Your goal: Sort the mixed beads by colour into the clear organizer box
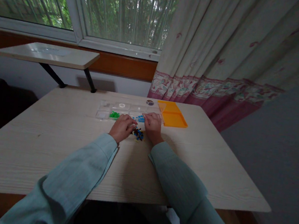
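A small pile of mixed blue, dark and yellow pieces [138,134] lies on the table between my hands. Just left of it is my left hand [122,128], its fingers bent together in a pinch; whatever they hold is too small to name. My right hand [152,126] is at the front of a clear compartment box [102,114], beside the light-blue pieces [140,118] in one compartment. Its fingertips are closed together, and I cannot make out anything in them. Bright green pieces [114,114] fill another compartment, left of my left hand.
An orange plastic case [174,119] lies flat right of the clear box. A dark round item [150,103] is near the table's back edge. At the back left stands a raised white shelf [63,56] on black legs. A curtain [202,42] hangs behind the wooden table [71,160].
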{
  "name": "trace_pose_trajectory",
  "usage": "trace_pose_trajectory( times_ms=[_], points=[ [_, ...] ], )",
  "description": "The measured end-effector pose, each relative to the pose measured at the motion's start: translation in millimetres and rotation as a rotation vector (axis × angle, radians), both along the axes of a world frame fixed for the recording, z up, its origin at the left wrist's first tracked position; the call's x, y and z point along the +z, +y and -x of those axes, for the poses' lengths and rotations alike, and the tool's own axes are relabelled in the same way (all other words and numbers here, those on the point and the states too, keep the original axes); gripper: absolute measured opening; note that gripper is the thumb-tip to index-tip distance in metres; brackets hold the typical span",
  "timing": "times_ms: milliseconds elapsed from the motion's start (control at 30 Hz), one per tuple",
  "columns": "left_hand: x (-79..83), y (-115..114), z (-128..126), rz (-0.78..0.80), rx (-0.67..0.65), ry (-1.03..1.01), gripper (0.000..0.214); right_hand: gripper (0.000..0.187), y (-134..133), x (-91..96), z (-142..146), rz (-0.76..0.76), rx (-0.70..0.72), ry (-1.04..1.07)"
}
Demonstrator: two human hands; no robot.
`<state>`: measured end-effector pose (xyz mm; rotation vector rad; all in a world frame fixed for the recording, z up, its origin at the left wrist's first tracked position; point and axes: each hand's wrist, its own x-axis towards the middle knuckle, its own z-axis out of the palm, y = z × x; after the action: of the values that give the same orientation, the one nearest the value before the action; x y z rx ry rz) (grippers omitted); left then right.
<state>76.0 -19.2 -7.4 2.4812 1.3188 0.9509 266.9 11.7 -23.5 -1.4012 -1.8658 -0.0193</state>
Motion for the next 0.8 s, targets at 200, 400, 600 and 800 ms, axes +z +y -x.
trace_pose_trajectory(
  times_ms=[200,400,600,800],
  points=[
    [3.9,-4,-5,-0.030,-0.039,0.168,0.028,0.029,1,0.2,0,-0.013,0.006,-0.031],
    [5.4,-4,-3,-0.023,-0.006,0.201,0.028,0.029,-1,2.5,0,-0.013,0.005,-0.036],
    [6.5,-3,4,0.010,-0.002,0.198,0.024,0.028,-1,3.1,0,-0.005,0.018,-0.017],
    [3.5,0,7,-0.002,0.016,0.200,0.024,0.029,-1,2.3,1,-0.020,0.014,-0.006]
  ],
)
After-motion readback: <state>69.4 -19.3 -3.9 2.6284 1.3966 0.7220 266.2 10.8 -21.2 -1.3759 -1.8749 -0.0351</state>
